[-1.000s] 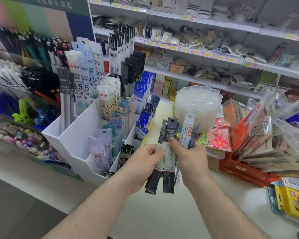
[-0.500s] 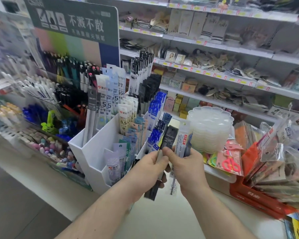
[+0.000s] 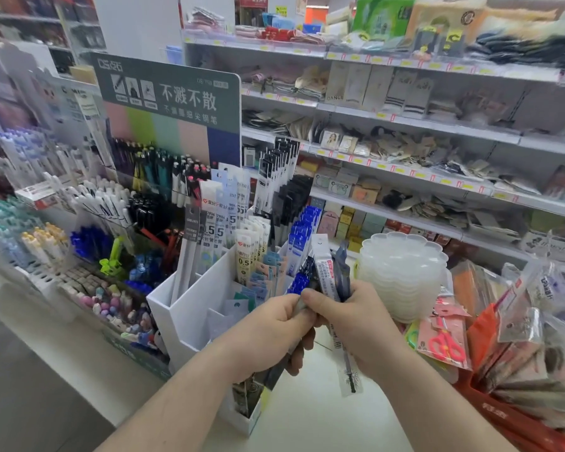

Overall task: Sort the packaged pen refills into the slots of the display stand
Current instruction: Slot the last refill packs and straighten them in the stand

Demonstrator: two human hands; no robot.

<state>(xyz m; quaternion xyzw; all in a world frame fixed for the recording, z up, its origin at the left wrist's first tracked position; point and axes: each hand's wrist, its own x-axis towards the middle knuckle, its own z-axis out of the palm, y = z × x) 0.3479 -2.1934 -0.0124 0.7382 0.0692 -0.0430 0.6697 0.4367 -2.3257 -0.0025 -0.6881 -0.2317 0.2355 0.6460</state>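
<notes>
A white tiered display stand (image 3: 190, 308) stands on the counter at centre left, its slots filled with upright refill packs (image 3: 242, 230) in white, blue and black. My left hand (image 3: 268, 334) is closed on dark refill packs whose lower ends poke out below the fist over the stand's front slots. My right hand (image 3: 356, 321) touches it and grips a white-labelled refill pack (image 3: 325, 272) and a dark blue one, both upright, with a clear pack end hanging below the hand.
A stack of clear flower-shaped trays (image 3: 405, 272) sits right of the stand. A red basket (image 3: 503, 415) of packaged goods, with scissors packs (image 3: 444, 344), fills the right. Pen racks (image 3: 95, 207) and a green sign (image 3: 170, 96) stand left. Stocked shelves run behind.
The view has tilted up and the hands sit lower in frame. My left hand has drawn the dark packs down into its fist, away from the packs in my right hand.
</notes>
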